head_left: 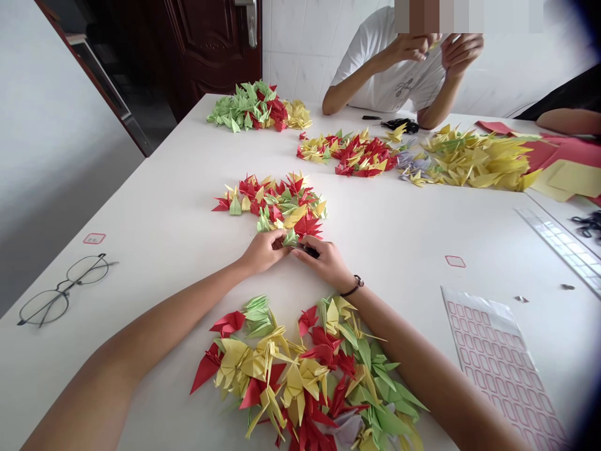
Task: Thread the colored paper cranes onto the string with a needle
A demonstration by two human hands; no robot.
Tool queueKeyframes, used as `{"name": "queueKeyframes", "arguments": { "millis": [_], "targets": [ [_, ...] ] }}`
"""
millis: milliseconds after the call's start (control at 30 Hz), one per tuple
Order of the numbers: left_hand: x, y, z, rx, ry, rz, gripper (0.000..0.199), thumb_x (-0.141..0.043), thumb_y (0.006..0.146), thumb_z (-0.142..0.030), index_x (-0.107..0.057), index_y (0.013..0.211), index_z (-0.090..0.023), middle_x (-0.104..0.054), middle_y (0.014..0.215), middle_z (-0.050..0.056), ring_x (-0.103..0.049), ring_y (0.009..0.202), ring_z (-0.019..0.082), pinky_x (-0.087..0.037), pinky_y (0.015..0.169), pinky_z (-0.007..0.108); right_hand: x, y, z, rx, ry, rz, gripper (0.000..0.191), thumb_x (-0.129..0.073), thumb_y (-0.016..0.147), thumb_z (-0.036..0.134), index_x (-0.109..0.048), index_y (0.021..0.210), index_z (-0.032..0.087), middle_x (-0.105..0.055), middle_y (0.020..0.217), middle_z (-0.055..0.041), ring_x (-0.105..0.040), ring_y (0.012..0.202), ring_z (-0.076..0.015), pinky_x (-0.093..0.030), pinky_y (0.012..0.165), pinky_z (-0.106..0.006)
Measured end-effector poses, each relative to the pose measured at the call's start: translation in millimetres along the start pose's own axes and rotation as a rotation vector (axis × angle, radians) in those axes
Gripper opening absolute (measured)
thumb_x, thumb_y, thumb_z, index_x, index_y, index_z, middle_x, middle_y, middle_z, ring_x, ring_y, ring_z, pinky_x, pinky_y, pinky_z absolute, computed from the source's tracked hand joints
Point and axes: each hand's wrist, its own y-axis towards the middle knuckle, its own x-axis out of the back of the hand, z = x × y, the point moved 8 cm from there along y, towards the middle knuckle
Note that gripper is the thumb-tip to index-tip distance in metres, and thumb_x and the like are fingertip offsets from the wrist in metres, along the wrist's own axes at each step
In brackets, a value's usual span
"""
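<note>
Two bare hands meet at the middle of a smooth white bench point(169, 188). The left hand point(265, 252) pinches a small pale-green folded-paper piece point(290, 238) between thumb and fingers, at the near edge of a loose heap of red, yellow and green paper cranes point(282, 200). The right hand point(327, 260), a dark braided bracelet point(357, 285) on its wrist, is closed around a slim black tool point(310, 251), whose tip points left at the green piece; whether the two touch cannot be told.

Near, between the forearms, spreads a larger pile of red, yellow and green folded-paper cranes point(293, 383). Left of the forearms lie thin dark-rimmed round eyeglasses point(62, 287), with a red-bordered white label point(94, 238) just beyond. To the right are a sheet of red-outlined blank labels point(509, 369) and, farther right, a long clear ruler point(561, 244).

At the far left sits a mostly green heap of paper cranes point(237, 106); a red-and-yellow heap point(357, 152) lies at the far middle, and bright yellow folded-paper pieces point(483, 158) at the far right, beside flat red paper sheets point(570, 153). Across the bench, a person in a white T-shirt point(375, 72) raises both hands point(416, 47), fingers bent.
</note>
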Motion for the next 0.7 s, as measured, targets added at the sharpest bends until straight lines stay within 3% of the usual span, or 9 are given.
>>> {"name": "queueKeyframes", "arguments": {
  "millis": [700],
  "targets": [
    [-1.2, -0.4, -1.0, 0.006, 0.021, 0.002, 0.012, -0.055, 0.07, -0.025, -0.051, 0.067, -0.014, -0.046, 0.059, -0.004, -0.041, 0.056, 0.008, -0.034, 0.055, 0.02, -0.5, 0.0, -0.1, 0.009, 0.006, -0.002, 0.029, -0.05, 0.078, 0.045, -0.054, 0.077, 0.017, -0.052, 0.061, -0.0001, -0.045, 0.055, -0.0111, -0.035, 0.054, -0.023]
  ]
}}
